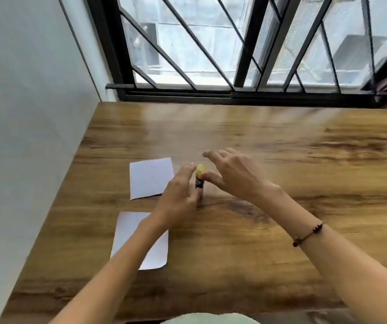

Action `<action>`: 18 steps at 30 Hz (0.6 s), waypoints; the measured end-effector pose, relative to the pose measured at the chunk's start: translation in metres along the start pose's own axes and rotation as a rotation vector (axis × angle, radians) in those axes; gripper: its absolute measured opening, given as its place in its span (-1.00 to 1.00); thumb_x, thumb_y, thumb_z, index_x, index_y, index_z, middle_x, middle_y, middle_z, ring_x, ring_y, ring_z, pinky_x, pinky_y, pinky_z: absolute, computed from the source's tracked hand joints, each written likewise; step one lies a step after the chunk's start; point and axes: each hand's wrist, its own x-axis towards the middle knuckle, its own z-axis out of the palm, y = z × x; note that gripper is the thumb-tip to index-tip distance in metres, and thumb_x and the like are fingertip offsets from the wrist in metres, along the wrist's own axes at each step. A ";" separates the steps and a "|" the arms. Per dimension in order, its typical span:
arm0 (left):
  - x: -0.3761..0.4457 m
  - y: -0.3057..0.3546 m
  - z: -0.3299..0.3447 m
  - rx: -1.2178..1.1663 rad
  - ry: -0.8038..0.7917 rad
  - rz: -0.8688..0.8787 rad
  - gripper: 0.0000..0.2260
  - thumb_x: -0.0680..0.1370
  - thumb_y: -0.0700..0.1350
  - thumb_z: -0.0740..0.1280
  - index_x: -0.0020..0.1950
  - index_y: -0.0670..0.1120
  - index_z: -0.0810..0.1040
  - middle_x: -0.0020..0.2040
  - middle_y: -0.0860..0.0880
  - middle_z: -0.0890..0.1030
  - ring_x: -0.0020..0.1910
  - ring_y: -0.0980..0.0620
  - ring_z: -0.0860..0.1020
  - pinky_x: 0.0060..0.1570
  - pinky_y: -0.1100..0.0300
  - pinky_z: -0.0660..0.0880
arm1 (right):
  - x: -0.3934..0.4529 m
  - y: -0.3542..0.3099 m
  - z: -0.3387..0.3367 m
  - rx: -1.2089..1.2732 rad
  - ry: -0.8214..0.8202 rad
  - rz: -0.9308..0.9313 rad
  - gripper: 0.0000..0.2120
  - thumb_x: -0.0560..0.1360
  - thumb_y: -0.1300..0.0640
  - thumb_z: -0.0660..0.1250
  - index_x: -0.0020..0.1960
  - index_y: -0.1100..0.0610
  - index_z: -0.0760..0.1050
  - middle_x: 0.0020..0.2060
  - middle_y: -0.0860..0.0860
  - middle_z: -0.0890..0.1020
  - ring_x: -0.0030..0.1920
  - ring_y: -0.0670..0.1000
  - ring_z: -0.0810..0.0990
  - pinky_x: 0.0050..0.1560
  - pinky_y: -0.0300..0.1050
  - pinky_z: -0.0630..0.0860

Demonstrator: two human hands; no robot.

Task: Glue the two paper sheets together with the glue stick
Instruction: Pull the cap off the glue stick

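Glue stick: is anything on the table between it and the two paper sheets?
Nothing visible. The glue stick stands upright just right of the far sheet, with bare wood between them. Only the left hand and its forearm reach across, over part of the near sheet.

A blue glue stick (199, 181) with a yellow cap stood upright on the wooden surface (281, 146), between the left hand (178, 199) and the right hand (232, 174). Contact was blurred. Two white paper sheets lay apart near the left edge: the far sheet (150, 177) and the near sheet (131, 232), partly under the left forearm.
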 end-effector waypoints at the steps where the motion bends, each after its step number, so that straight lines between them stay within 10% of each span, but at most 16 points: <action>1: 0.000 0.000 0.004 -0.033 0.027 -0.001 -0.66 0.50 -0.25 0.25 0.27 -0.10 0.39 0.13 -0.04 0.51 0.10 -0.01 0.49 0.00 0.58 0.28 | 0.002 -0.002 0.005 0.028 0.002 -0.006 -0.56 0.51 -0.15 0.20 0.24 0.13 0.38 0.09 0.11 0.60 0.10 0.15 0.54 -0.05 0.03 0.47; 8: 0.003 0.002 0.011 -0.120 0.171 -0.004 -0.77 0.43 -0.36 0.21 -0.17 -0.03 0.46 -0.38 0.14 0.47 -0.37 0.21 0.47 -0.38 0.46 0.32 | 0.000 -0.014 0.021 0.230 0.137 -0.021 -0.76 0.45 0.02 0.25 -0.12 0.21 0.43 -0.27 0.12 0.59 -0.23 0.19 0.55 -0.24 0.00 0.45; 18: -0.005 0.000 0.005 -0.250 0.106 0.028 -0.78 0.50 -0.26 0.22 -0.20 0.07 0.47 -0.36 0.05 0.56 -0.35 0.12 0.53 -0.32 0.30 0.46 | 0.001 -0.014 0.002 0.562 0.036 -0.046 -0.92 0.44 0.23 0.27 -0.15 0.25 0.46 -0.32 0.06 0.54 -0.31 -0.02 0.43 -0.29 -0.20 0.36</action>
